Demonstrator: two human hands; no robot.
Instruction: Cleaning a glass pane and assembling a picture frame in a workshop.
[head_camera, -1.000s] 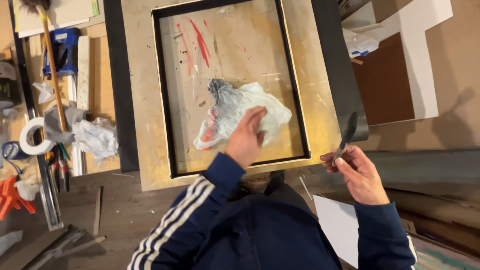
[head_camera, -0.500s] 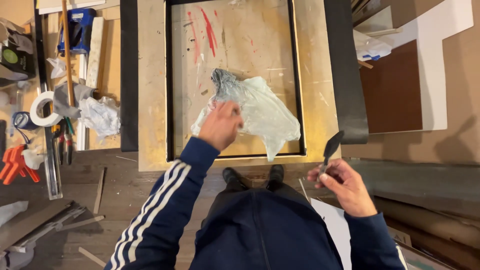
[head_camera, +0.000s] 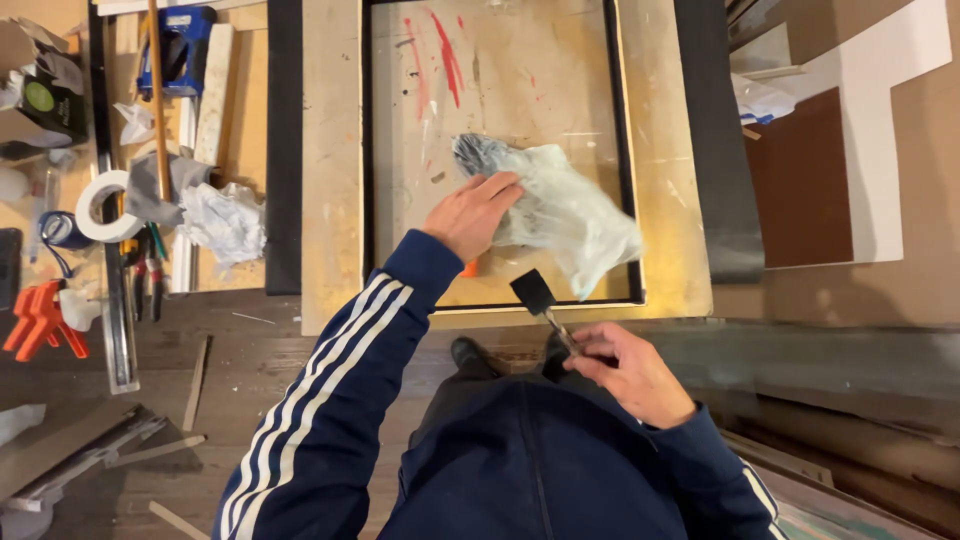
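Pressing a crumpled rag (head_camera: 560, 205) inside the black frame (head_camera: 625, 200), left hand (head_camera: 472, 212) lies flat; right hand (head_camera: 628, 372) grips a brush (head_camera: 540, 303).

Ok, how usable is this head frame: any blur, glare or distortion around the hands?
Head view: warm, even light with no strong glare; the rag under the left hand is smeared by motion blur, and so is the small black brush in the right hand; wide-angle lens bends the straight edges of the black frame.
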